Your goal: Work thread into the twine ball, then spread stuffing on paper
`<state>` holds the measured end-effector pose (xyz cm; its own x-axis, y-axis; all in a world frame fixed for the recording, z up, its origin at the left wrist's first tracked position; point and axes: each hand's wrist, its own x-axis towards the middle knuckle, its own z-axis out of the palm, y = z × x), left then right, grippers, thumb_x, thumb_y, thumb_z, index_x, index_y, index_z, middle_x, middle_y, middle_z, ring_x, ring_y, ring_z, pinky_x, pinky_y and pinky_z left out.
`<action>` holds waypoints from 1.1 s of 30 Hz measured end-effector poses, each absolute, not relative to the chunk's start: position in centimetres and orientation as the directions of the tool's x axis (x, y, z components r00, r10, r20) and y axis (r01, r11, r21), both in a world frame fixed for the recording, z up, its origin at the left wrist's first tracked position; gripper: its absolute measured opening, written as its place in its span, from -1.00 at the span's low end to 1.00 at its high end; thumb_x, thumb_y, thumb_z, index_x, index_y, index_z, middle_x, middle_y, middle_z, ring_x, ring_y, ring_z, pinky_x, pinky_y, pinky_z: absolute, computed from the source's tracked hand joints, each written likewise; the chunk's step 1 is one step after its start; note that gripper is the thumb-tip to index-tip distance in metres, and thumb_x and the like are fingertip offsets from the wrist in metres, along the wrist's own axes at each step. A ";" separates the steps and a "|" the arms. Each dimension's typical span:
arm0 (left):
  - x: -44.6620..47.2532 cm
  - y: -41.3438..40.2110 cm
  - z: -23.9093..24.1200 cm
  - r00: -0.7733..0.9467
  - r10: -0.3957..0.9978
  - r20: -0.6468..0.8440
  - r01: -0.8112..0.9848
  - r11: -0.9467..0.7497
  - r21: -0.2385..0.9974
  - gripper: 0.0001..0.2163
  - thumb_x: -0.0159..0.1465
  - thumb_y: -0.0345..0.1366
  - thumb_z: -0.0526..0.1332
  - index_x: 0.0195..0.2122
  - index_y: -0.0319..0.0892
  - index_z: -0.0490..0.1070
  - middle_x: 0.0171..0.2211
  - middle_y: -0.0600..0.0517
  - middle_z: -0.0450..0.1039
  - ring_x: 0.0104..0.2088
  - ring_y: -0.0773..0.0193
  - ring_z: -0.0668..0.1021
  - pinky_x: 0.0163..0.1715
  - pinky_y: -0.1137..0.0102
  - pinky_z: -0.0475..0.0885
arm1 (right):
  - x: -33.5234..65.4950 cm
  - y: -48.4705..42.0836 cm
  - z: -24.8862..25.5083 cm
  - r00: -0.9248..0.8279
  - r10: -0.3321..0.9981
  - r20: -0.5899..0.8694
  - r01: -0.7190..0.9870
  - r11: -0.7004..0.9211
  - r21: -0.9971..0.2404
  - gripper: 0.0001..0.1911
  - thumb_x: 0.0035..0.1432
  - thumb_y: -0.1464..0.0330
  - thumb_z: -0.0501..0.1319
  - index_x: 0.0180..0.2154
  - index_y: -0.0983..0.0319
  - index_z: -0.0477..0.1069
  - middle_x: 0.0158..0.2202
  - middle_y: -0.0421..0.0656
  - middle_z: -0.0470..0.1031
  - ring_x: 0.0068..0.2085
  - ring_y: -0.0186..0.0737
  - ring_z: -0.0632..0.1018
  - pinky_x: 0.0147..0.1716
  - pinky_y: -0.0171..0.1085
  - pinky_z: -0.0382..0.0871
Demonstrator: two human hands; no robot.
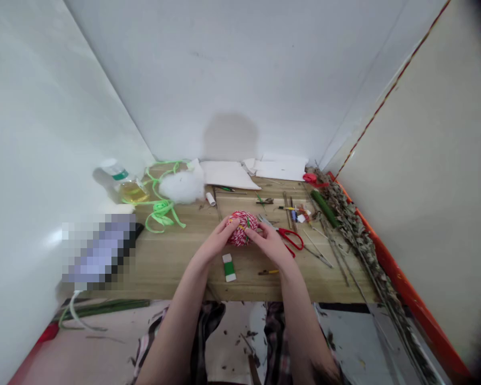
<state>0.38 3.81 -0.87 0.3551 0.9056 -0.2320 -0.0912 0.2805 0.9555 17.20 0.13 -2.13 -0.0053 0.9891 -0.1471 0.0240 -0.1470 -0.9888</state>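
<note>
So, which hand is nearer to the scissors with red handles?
Right. The right hand is beside the scissors, partly hiding them; the left hand is farther, across the red-and-white ball.

Dried leafy stems [358, 248] at right — yellow-liquid bottle [131, 191] at left
White fluff [182, 186] sits beside bright green ribbon [160, 212] — on the surface [164, 262].

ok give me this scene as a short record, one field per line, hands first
left hand: left hand on the left side of a red-and-white ball of string
right hand: right hand on the right side of the same ball
beside right hand: scissors with red handles
nearer the person: card wound with green thread, lying on the table
left side: green ribbon, white fluff, bottle of yellow liquid
right side: dried stems, green roll
</note>
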 end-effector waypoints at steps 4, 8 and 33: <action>0.6 3.6 -0.7 0.340 0.907 -0.249 -0.126 0.306 0.944 -0.46 0.19 0.13 0.27 0.09 -0.08 0.47 0.10 -0.08 0.52 0.11 0.03 0.51 0.03 0.23 0.49 | 17.1 0.0 -1.2 -0.023 0.977 -0.211 -0.040 -0.212 -0.976 -0.49 0.02 0.03 0.37 -0.09 0.24 0.50 -0.33 -0.17 0.57 -0.37 -0.26 0.51 -0.40 -0.32 0.37; 1.0 3.5 -0.1 0.376 0.839 -0.394 -0.155 0.476 0.865 -0.45 0.25 0.08 0.24 0.19 -0.09 0.38 0.10 -0.14 0.52 -0.05 0.03 0.60 -0.28 0.25 0.60 | 17.0 -0.1 -0.6 0.009 0.967 -0.256 -0.101 -0.253 -0.962 -0.46 -0.07 0.02 0.41 -0.14 0.24 0.52 -0.44 -0.21 0.52 -0.44 -0.28 0.45 -0.53 -0.33 0.27; 0.6 4.4 -2.0 0.255 0.964 -0.078 0.082 0.059 0.995 -0.53 0.22 0.11 0.22 -0.11 -0.21 0.50 -0.17 -0.06 0.57 -0.17 0.15 0.57 -0.14 0.31 0.47 | 16.7 0.2 -0.7 0.073 0.970 -0.230 -0.132 -0.219 -0.967 -0.51 -0.13 0.01 0.42 -0.29 0.26 0.56 -0.44 -0.16 0.54 -0.42 -0.24 0.48 -0.53 -0.32 0.31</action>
